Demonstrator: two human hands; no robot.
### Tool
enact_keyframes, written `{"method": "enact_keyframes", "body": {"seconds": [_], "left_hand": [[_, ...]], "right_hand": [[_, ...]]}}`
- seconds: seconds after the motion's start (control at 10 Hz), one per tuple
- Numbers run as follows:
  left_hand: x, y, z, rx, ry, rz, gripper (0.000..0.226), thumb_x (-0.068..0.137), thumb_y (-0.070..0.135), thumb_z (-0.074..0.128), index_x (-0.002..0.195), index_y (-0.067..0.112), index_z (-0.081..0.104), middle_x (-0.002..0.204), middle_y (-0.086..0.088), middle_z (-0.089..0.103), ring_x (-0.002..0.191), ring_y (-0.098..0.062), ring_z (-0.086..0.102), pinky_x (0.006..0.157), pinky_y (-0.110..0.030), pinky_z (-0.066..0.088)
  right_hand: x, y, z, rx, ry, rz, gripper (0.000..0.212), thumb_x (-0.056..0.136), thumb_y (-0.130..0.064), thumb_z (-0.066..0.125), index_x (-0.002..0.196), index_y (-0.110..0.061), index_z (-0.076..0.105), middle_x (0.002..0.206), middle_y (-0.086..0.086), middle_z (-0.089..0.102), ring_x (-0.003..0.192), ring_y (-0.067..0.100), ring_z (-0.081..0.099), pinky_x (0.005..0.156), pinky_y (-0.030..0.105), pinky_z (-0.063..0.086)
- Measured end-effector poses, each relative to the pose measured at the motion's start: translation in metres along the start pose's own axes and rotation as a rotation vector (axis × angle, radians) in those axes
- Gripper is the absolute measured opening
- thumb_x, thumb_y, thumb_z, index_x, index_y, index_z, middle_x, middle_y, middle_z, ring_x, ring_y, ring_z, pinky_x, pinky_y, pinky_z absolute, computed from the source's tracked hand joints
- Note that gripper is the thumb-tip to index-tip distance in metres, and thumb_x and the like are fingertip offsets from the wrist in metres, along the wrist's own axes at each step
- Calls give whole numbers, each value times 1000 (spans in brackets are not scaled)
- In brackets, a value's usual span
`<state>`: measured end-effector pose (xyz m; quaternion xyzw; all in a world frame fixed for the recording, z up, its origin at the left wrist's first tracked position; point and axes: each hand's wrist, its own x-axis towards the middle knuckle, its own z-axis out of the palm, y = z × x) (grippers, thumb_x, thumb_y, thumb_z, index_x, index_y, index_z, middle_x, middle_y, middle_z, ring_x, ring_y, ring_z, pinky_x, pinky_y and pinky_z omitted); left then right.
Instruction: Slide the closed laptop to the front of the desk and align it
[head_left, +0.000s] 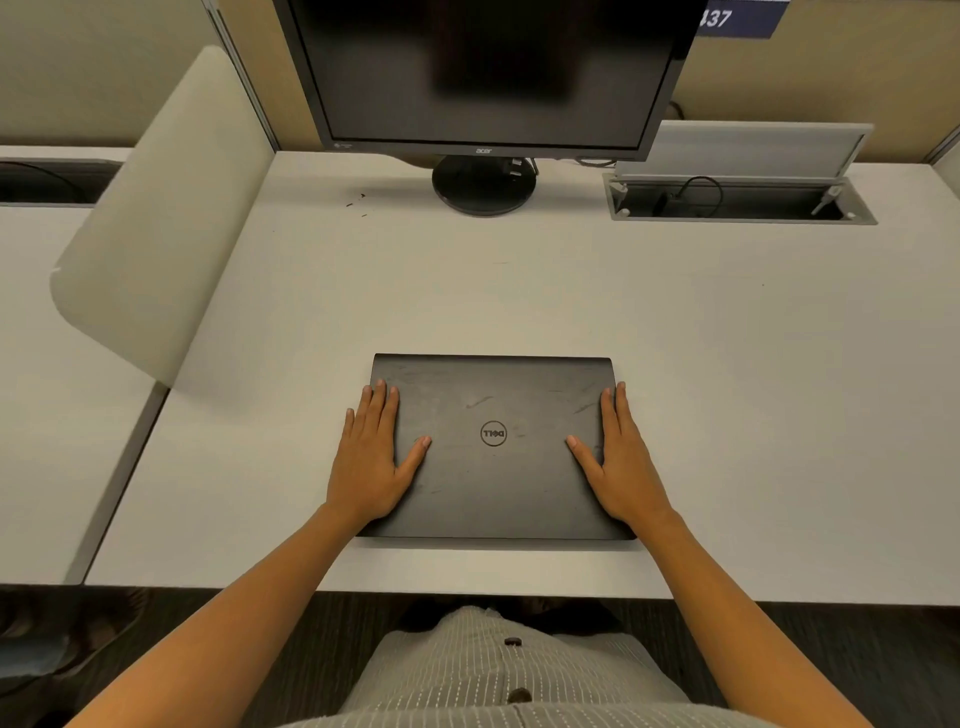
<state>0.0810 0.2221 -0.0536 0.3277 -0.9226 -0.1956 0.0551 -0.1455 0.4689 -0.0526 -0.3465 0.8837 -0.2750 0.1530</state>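
Both grips are lying open and flat: the left hand (371, 457) and right hand (621, 460) are pressing palms down on the side edges of the closed black scuffed laptop (493, 447), which is sitting near the front of the pale grey desk (727, 364). Uneven pressing risks skewing it; overpulling risks overhanging the near edge.

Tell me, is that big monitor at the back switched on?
It looks off: the black flat-screen monitor on its round stand shows only a dark, blank screen.
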Motion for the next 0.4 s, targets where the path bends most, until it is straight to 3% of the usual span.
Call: {"method": "enact_keyframes", "body": {"seconds": [0.2,0.4], "left_hand": [[0,-3,-2,6,52,6,87,95,67,30,161,14,12,168,0,5,155,-16,-3,123,-36,-5],[19,14,-11,-11,159,67,83,97,61,35,161,13,10,169,0,3,154,-13,-7,123,-34,-9]], "right_hand": [[3,-4,-1,-69,30,52,87,96,-57,45,159,-15,2,167,1,-3,153,21,8,123,37,10],[25,-38,-5,25,96,22,84,98,-47,49,159,-9,4,167,4,2,153,19,2,124,33,4]]}}
